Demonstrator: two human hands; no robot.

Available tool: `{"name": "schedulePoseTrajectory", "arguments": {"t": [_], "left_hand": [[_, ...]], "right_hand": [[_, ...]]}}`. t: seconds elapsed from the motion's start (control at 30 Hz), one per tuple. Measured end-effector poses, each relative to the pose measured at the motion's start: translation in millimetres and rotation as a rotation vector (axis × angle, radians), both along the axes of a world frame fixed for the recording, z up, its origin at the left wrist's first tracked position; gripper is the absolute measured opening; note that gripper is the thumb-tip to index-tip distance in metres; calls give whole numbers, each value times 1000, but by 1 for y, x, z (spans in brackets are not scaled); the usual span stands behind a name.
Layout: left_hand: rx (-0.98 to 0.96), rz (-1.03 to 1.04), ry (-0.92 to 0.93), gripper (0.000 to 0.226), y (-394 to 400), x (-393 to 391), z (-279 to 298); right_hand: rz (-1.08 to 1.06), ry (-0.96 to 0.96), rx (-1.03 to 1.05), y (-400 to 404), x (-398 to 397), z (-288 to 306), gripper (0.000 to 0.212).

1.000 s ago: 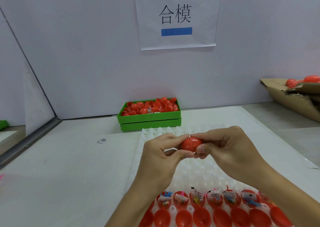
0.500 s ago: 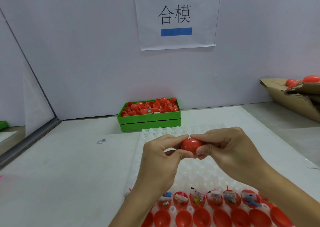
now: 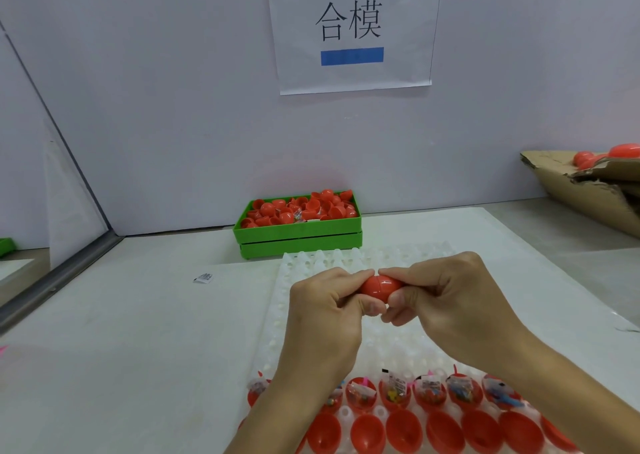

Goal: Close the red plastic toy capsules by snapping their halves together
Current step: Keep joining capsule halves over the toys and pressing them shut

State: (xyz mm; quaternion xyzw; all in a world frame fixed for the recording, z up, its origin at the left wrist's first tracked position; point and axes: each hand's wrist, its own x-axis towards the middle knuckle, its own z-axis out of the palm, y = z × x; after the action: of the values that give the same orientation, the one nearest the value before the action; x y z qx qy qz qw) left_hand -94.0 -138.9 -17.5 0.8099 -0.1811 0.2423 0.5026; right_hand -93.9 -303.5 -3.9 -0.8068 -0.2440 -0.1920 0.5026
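The left hand (image 3: pixel 325 315) and the right hand (image 3: pixel 446 301) met above the white tray (image 3: pixel 277 318), each with thumb and fingers curled round one end of a single red capsule (image 3: pixel 379 286). The two thumbs nearly touched beneath it and the forefingers closed over its top, so only a middle band of the shell showed between them.

Under the forearms, at the near end of the tray, stood a row of open red halves holding small packed toys (image 3: pixel 394 393), with a row of empty red halves (image 3: pixel 403 431) nearer still; the arms hid part of both rows. The far part of the tray showed only bare white sockets. Beyond the tray's far edge, against the wall, sat a green bin (image 3: pixel 298 237) heaped with loose red halves. A small printed packet (image 3: pixel 203 277) lay on the table left of the tray. Far to the tray's right a torn cardboard box (image 3: pixel 585 190) held more red capsules. A paper sign (image 3: pixel 353 30) hung on the wall above the bin.

Compared with half a second before, the hands gripped the capsule in the same place over the tray, with the fingertips pressed closer together.

The capsule was smooth, glossy and rounded, with a thin seam running across its visible band.
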Motion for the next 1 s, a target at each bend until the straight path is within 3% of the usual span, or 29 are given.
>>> {"name": "schedulePoseTrajectory", "arguments": {"t": [0.13, 0.37, 0.57, 0.67, 0.77, 0.87, 0.93, 1.0], "left_hand": [[-33, -26, 45, 39, 0, -1, 1], [-78, -92, 125, 42, 2, -2, 7], [-147, -138, 161, 30, 6, 0, 7], [-94, -79, 64, 33, 4, 0, 4], [85, 27, -171, 30, 1, -1, -1], [211, 52, -257, 25, -2, -1, -3], [165, -23, -187, 32, 1, 0, -1], [-2, -127, 12, 49, 8, 4, 3]], "right_hand": [[15, 15, -15, 1, 1, -3, 45], [21, 81, -9, 1, 1, 0, 52], [53, 149, -88, 0, -1, 4, 31], [57, 152, -1, 7, -6, 5, 20], [-20, 158, 52, 18, -9, -2, 4], [-62, 178, 84, 21, -8, -8, 6], [-28, 201, 139, 19, -8, -5, 20], [-29, 211, 178, 17, -6, -4, 27]]}}
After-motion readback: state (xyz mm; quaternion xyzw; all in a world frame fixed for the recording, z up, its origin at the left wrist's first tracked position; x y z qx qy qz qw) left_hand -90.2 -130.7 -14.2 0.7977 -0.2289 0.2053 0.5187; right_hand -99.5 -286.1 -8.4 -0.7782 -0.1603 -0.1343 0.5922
